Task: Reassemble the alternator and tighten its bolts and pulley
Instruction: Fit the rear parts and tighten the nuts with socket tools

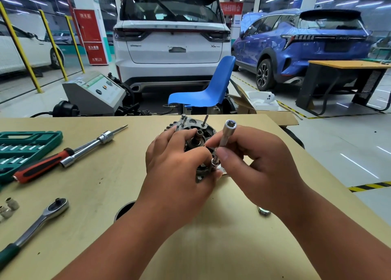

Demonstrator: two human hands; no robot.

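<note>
- Lying open well to the left of the alternator [196, 131], the green tool case [25, 144] holds rows of silver bits in its slots.
- Between that case and the alternator, a red-and-black screwdriver [42, 167] and a long chrome bar [88, 148] lie close together on the table [105, 195].
- Left of the alternator and nearer you lies a ratchet [38, 222], with a few small sockets [9, 205] farther left at the table's edge.
- A round hole [124, 210] opens in the tabletop on your side of the alternator, partly hidden by your left forearm, and a small metal ring [263, 211] sits by your right wrist.
- Behind the alternator stands a blue chair [211, 89].
- The alternator rests mid-table, shaft end up, with studs rising at its far rim.
- Your hands cover much of the alternator's near side.
- Your left hand [175, 165] curls over the alternator's near left side and grips it.
- Your right hand [260, 163] pinches a long socket [226, 135] upright between thumb and fingers.
- The long socket's lower end meets the alternator's near edge beside your left fingertips.
</note>
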